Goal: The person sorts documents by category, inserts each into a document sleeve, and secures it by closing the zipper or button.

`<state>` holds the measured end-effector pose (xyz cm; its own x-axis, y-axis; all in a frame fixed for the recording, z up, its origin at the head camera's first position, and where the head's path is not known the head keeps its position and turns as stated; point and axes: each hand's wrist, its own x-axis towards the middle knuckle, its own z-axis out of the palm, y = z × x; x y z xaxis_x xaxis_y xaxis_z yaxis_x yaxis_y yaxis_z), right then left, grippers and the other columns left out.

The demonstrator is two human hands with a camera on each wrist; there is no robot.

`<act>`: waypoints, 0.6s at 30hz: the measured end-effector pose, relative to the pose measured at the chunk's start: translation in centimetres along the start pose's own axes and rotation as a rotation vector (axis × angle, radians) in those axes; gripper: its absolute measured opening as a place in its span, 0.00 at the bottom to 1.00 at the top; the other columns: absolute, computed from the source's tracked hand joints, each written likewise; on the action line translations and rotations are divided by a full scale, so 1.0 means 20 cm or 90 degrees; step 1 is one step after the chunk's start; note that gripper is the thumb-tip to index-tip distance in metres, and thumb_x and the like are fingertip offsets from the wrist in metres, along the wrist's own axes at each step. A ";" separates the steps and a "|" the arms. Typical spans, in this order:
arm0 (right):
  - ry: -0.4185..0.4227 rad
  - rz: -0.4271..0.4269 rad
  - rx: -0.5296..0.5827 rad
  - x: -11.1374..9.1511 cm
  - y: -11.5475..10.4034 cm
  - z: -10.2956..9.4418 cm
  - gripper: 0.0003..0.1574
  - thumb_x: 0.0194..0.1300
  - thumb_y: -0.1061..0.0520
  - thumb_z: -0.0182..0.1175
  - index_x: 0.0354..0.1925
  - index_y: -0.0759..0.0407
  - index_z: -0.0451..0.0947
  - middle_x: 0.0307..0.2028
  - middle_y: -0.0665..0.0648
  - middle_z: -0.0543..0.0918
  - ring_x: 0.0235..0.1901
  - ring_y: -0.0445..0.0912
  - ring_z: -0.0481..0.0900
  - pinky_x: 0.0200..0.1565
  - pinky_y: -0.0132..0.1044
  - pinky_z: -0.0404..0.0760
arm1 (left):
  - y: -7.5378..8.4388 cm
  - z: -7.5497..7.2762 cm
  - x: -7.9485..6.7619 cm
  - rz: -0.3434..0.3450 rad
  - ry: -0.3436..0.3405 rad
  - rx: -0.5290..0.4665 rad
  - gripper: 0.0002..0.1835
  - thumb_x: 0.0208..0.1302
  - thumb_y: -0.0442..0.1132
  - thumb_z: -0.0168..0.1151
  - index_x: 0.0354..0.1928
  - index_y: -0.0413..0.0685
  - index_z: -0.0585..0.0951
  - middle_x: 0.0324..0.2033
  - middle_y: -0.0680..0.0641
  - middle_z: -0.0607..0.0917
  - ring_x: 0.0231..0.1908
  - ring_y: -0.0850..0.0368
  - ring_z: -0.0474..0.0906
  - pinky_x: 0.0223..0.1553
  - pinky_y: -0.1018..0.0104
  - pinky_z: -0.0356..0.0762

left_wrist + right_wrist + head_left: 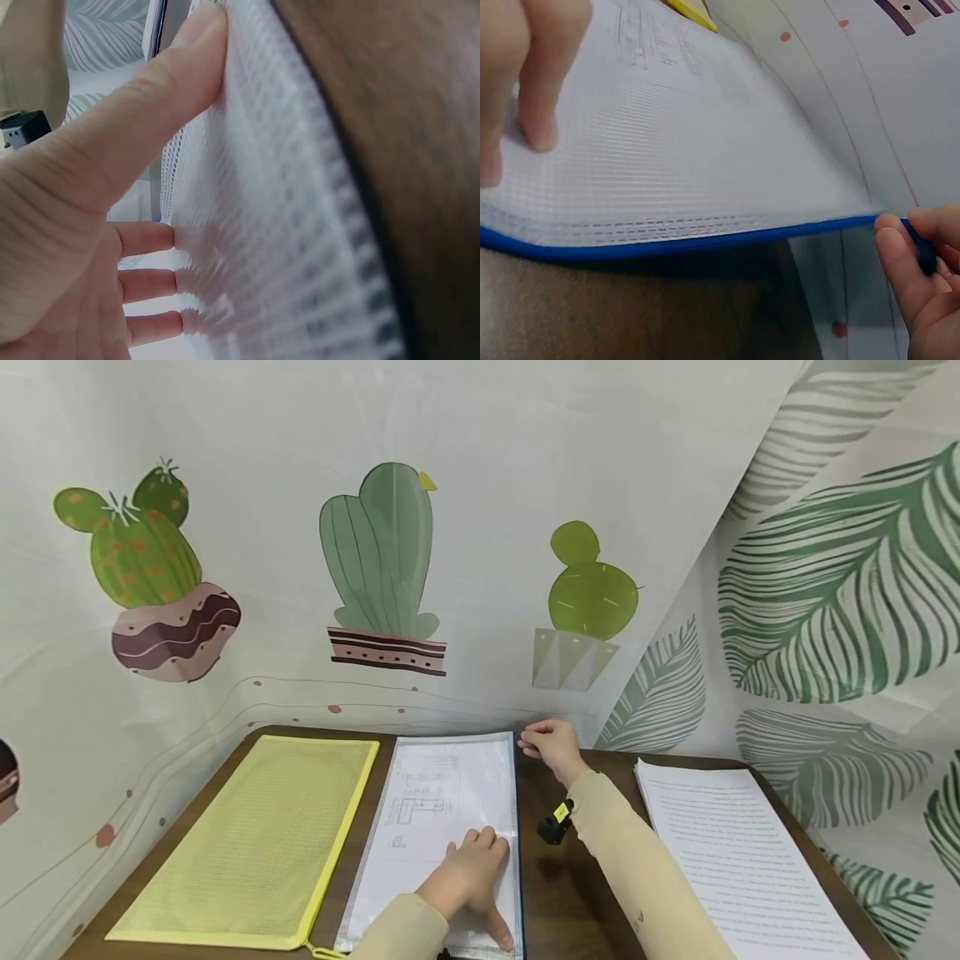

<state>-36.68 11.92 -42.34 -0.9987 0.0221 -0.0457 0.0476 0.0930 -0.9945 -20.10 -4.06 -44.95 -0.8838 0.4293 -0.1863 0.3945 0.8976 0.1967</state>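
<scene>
Your left hand [472,870] rests on the clear pouch [480,781]; your right hand [553,746] pinches at its far right corner. The clear pouch has a yellow pouch [251,843] to its left and printed sheets [731,852] to its right.

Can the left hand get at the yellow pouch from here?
Probably yes: the left hand rests on the clear pouch, and the yellow pouch lies alongside with nothing seen standing between.
</scene>
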 end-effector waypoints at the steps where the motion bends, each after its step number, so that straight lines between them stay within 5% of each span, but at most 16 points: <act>1: -0.001 0.004 -0.005 0.00 0.01 -0.01 0.15 0.60 0.69 0.60 0.45 0.76 0.76 0.36 0.62 0.82 0.28 0.42 0.84 0.34 0.31 0.84 | 0.00 0.00 0.00 0.000 0.000 0.001 0.61 0.11 0.70 0.77 0.57 0.50 0.69 0.50 0.50 0.71 0.50 0.52 0.66 0.55 0.39 0.70; 18: 0.024 0.082 0.026 -0.04 0.24 -0.02 0.18 0.58 0.68 0.61 0.48 0.75 0.77 0.35 0.62 0.83 0.29 0.42 0.83 0.34 0.34 0.85 | 0.01 -0.01 0.01 -0.005 -0.016 -0.006 0.63 0.11 0.69 0.77 0.60 0.49 0.68 0.51 0.50 0.70 0.52 0.51 0.66 0.58 0.39 0.68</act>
<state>-35.67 12.78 -47.06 -0.9829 0.0681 -0.1711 0.1745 0.0470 -0.9835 -20.19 -3.91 -44.79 -0.8804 0.4243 -0.2117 0.3846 0.9001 0.2046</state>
